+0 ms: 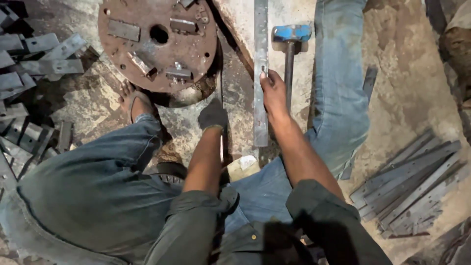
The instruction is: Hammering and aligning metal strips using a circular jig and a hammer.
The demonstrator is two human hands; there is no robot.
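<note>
Right hand (273, 91) of mine lies on a long steel strip (260, 73), fingers bent over its edge and pinning it to the floor (417, 59); the strip runs straight away from me between my legs. Just right of it lies a hammer (290, 54) with a blue head, its handle beside my wrist. My left hand (213, 115), in a dark glove, is closed around a thin rod (222, 132) that stands near the strip's left side. Beyond that hand sits a rusty round plate (157, 41) with small blocks fixed on it. Cut pieces (34, 68) are heaped at far left, and a stack of strips (412, 189) lies at right.
</note>
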